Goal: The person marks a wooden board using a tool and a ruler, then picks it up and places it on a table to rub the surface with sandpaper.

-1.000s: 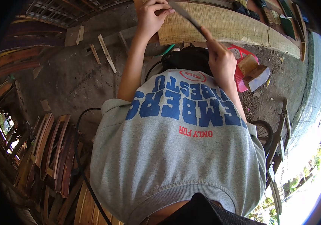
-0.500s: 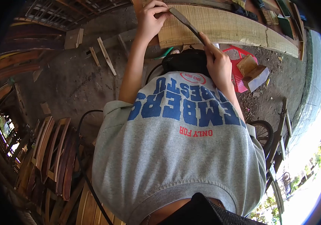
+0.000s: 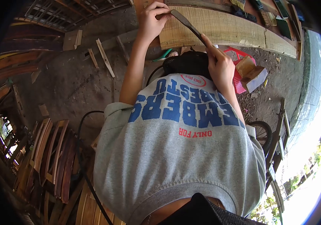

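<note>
Plank [image 3: 235,28] comes first, because it is the biggest thing being worked on. It is long and pale, and it lies flat across the work place right in front of the person, close enough for both arms to reach.

Down on the ground to the person's left is a stack of curved wooden frames [image 3: 51,150], well away from the work.

The right hand [image 3: 218,67] is wrapped tight around the near end of a file [image 3: 186,23], with one finger stretched along it. I think that finger helps aim and push. The left hand [image 3: 151,22] pinches the far tip between its fingers. I think this presses that end down.

The file is thin and dark. It lies slanted over the plank's near edge, and its far end is on the wood.

Small wood sticks [image 3: 105,58] lie on the dirt floor.
</note>
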The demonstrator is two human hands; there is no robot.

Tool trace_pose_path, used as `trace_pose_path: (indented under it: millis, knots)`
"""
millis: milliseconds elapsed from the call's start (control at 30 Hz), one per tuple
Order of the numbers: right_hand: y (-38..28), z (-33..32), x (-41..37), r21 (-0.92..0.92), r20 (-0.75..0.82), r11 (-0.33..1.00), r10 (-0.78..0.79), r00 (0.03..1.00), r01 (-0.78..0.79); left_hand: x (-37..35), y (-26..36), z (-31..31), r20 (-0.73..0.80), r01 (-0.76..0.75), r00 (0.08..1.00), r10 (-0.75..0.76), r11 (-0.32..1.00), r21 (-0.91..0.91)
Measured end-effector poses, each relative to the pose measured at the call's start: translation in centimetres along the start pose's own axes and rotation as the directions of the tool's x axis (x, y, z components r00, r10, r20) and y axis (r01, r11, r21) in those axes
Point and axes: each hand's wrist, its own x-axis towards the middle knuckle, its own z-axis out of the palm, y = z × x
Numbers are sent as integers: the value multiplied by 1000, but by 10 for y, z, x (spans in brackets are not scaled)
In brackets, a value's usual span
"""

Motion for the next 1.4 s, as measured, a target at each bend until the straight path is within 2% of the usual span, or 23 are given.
trace_pose_path:
  millis: [33, 100, 133, 167, 200, 267, 333, 400, 467, 533, 600, 667, 700, 800, 900, 1067, 1400]
  knots:
    - [-7, -8, 2, -22, 35, 998, 59, 998, -58, 5, 4, -2, -8, -3, 1000, 3, 1000, 5]
    - [-8, -6, -1, -6, 23, 998, 63, 998, -63, 3, 15, -2, 33, 78, 997, -76, 995, -69]
    - [-7, -3, 3, 7, -10, 999, 51, 999, -51, 2, 10, -1, 33, 74, 997, -72, 995, -70]
    - [-4, 1, 2, 7, 54, 997, 74, 996, -74, -1, 3, -1, 19, 44, 999, -44, 998, -34]
    - [-6, -3, 1, 6, 48, 997, 76, 996, -76, -1, -3, 0, 3, 8, 1000, -8, 1000, 2]
    - [-10, -9, 5, -67, 96, 992, 112, 989, -106, 9, 7, -1, -11, -13, 1000, 13, 1000, -21]
    - [-9, -5, -1, -29, 113, 992, 125, 986, -122, 0, 11, -2, 6, -8, 1000, 8, 998, -54]
    - [-4, -2, 3, 36, 114, 992, 113, 987, -118, 0, 7, -1, 3, -4, 1000, 5, 1000, -15]
    - [-6, -6, 8, 16, 115, 994, 106, 988, -109, 7, 7, -1, -6, -11, 1000, 11, 1000, 11]
    - [-4, -13, 5, 0, 115, 983, 185, 976, -186, 3, 10, 0, 12, 47, 999, -47, 998, -39]
    - [5, -14, 8, -9, 63, 983, 181, 981, -181, 5, 7, 0, 0, 44, 999, -44, 996, -79]
    - [17, -16, 6, -98, 86, 950, 305, 948, -297, 4, 12, -2, -6, 51, 999, -52, 998, -48]
    - [25, -12, 3, -31, 34, 965, 260, 965, -259, 4, 12, -3, -11, 50, 999, -51, 998, -47]
    - [26, -8, 1, 0, 17, 965, 262, 965, -262, 3, 15, -1, 13, 99, 995, -98, 989, -110]
    - [28, -6, 0, 18, 9, 967, 254, 967, -254, 4, 18, -2, 43, 105, 994, -103, 994, -40]
    - [27, -8, 1, 18, 8, 970, 242, 970, -242, 5, 14, 1, 38, 23, 999, -22, 1000, -17]
    - [26, -8, 2, -6, 12, 968, 250, 968, -250, 4, 14, 2, 32, 46, 998, -44, 998, -37]
